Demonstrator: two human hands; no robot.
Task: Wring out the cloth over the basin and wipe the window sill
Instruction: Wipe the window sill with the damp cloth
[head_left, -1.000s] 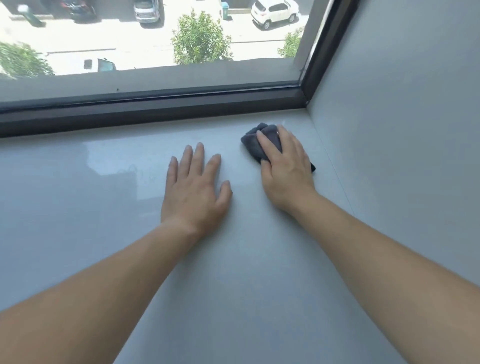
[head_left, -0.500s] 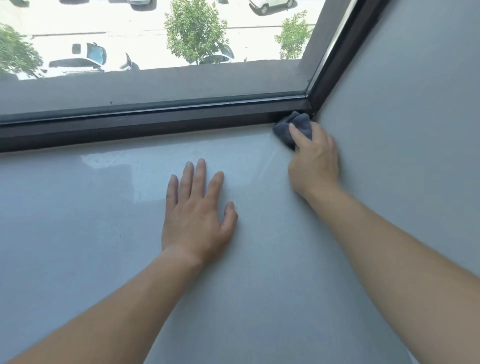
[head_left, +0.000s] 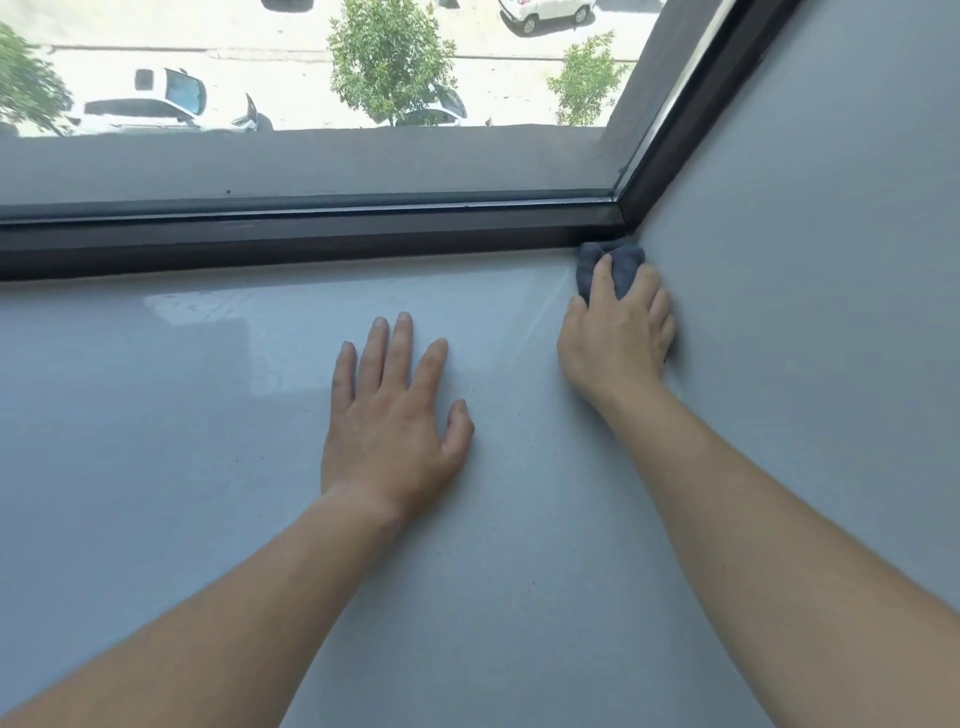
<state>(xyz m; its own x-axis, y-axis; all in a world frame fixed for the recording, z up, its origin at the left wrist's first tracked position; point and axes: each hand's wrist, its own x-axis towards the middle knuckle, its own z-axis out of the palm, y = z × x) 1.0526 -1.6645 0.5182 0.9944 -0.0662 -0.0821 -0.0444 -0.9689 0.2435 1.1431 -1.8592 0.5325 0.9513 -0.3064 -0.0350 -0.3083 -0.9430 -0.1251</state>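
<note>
A dark grey cloth (head_left: 627, 266) is bunched in the far right corner of the pale grey window sill (head_left: 182, 426), against the black window frame (head_left: 311, 236) and the side wall (head_left: 831, 249). My right hand (head_left: 618, 338) lies over the cloth and grips it, fingers curved round the bunch, pressing it down into the corner. Most of the cloth is hidden under that hand. My left hand (head_left: 389, 421) rests flat on the sill to the left, fingers spread and holding nothing. A wet streak shows on the sill beside my right hand. No basin is in view.
The grey side wall rises directly right of my right hand. The black frame runs along the sill's far edge, with glass above it and a street with cars and trees outside. The sill stretches wide to the left and towards me.
My right hand has slid the cloth from the middle of the sill away from me and rightwards into the corner. My left hand has stayed flat in place.
</note>
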